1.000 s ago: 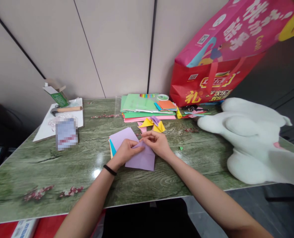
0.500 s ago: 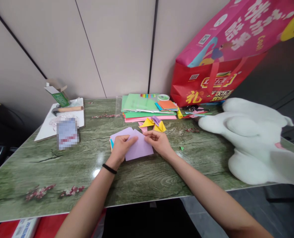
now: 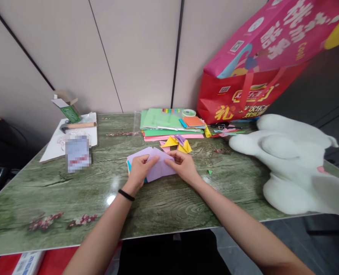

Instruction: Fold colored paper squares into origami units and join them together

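Purple paper (image 3: pixel 158 170) is pinched between my two hands above the table. My left hand (image 3: pixel 139 168) has its thumb on top of the paper's left part, over more purple sheets with blue and orange edges beneath. My right hand (image 3: pixel 182 164) grips the right edge between thumb and fingers. Just behind the hands lie folded yellow and purple paper pieces (image 3: pixel 185 146) and some pink ones. A black band circles my left wrist.
Stacked green and pink sheets (image 3: pixel 158 120) lie at the back with small orange and blue squares. Red and pink bags (image 3: pixel 232 95) stand at back right, near a white plush toy (image 3: pixel 295 160). A hammer (image 3: pixel 80 125) and an open box (image 3: pixel 69 110) are at left.
The purple paper has bent or turned between my hands, and its lower right part has risen. My right hand has shifted slightly.
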The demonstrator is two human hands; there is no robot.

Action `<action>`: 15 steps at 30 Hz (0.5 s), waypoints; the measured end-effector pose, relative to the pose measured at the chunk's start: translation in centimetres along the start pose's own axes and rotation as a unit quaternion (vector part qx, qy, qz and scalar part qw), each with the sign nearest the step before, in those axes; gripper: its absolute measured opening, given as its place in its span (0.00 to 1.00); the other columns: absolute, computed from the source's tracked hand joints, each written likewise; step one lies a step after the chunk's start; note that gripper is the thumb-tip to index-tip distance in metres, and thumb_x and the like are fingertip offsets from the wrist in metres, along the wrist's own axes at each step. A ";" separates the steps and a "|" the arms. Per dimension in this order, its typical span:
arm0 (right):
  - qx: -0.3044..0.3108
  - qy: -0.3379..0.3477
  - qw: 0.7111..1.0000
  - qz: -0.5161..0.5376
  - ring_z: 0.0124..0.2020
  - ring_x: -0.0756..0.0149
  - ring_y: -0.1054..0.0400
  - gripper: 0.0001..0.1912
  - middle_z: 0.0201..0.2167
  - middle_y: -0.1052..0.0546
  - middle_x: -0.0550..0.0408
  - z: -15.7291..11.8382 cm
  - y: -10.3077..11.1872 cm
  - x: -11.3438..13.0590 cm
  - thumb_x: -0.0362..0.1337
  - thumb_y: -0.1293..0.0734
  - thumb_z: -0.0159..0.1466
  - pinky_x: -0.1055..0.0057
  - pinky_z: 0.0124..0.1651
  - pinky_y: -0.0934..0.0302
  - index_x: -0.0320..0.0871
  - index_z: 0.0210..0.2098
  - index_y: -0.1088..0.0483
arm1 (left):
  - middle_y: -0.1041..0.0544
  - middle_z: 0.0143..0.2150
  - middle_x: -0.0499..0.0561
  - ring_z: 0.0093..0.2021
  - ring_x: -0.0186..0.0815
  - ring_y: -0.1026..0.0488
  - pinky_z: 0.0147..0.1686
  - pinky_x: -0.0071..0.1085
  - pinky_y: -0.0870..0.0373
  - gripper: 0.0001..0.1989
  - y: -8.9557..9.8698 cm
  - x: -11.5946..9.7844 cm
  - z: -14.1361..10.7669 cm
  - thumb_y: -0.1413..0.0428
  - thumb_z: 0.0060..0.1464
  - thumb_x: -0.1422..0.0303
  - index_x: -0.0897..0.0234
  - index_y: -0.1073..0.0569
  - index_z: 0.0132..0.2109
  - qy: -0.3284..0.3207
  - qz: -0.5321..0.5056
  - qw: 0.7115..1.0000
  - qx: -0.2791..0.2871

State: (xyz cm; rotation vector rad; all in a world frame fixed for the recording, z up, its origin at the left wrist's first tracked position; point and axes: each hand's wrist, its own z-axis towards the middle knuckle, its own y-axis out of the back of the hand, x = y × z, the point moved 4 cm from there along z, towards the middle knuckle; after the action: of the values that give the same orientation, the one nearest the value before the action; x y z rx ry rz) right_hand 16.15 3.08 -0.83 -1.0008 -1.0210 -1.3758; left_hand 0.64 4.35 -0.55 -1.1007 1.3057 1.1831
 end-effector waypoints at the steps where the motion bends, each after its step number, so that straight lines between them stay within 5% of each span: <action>1: -0.008 0.010 1.000 -0.010 0.30 0.65 0.30 0.12 0.31 0.23 0.53 0.0 0.1 0.2 0.41 0.31 0.51 0.71 0.32 0.36 0.41 0.32 0.28 | 0.29 0.23 0.47 0.22 0.28 0.38 0.21 0.24 0.44 0.16 -0.1 0.0 0.1 0.39 0.42 0.57 0.69 0.24 0.29 -0.015 0.003 1.000 0.006; 5: -0.053 0.044 0.997 -0.037 0.30 0.65 0.31 0.09 0.30 0.23 0.53 0.1 0.9 0.5 0.39 0.33 0.54 0.70 0.33 0.37 0.41 0.32 0.27 | 0.26 0.34 0.49 0.33 0.33 0.31 0.34 0.26 0.35 0.22 0.2 -1.0 0.1 0.37 0.41 0.62 0.64 0.26 0.45 -0.116 0.039 0.992 -0.042; 9: -0.090 0.090 0.988 -0.085 0.33 0.63 0.30 0.07 0.32 0.22 0.53 -0.2 1.3 1.0 0.37 0.34 0.56 0.68 0.36 0.36 0.43 0.34 0.26 | 0.35 0.24 0.41 0.26 0.28 0.37 0.32 0.24 0.38 0.21 0.7 -2.6 -0.8 0.38 0.43 0.65 0.61 0.27 0.48 -0.197 0.140 0.960 -0.137; 12: -0.115 0.167 0.969 -0.144 0.35 0.63 0.30 0.06 0.32 0.23 0.53 -0.7 1.3 2.0 0.35 0.35 0.58 0.66 0.39 0.36 0.45 0.34 0.26 | 0.41 0.16 0.37 0.18 0.26 0.42 0.26 0.23 0.39 0.22 0.3 -3.1 -1.4 0.40 0.46 0.64 0.62 0.28 0.50 -0.184 0.137 0.968 -0.105; 15: -0.118 0.239 0.945 -0.190 0.35 0.64 0.30 0.08 0.32 0.24 0.53 -1.3 1.1 2.7 0.33 0.37 0.60 0.66 0.40 0.36 0.48 0.35 0.25 | 0.32 0.17 0.39 0.20 0.28 0.34 0.30 0.25 0.35 0.25 -0.3 -2.9 -1.5 0.40 0.46 0.65 0.62 0.30 0.53 -0.172 0.109 0.978 -0.050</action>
State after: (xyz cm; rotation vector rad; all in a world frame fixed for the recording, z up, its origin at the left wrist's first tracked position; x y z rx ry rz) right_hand 17.07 1.08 1.48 -0.5989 -0.7100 -1.9806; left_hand 0.97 2.83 2.32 -0.7895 1.1246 1.5420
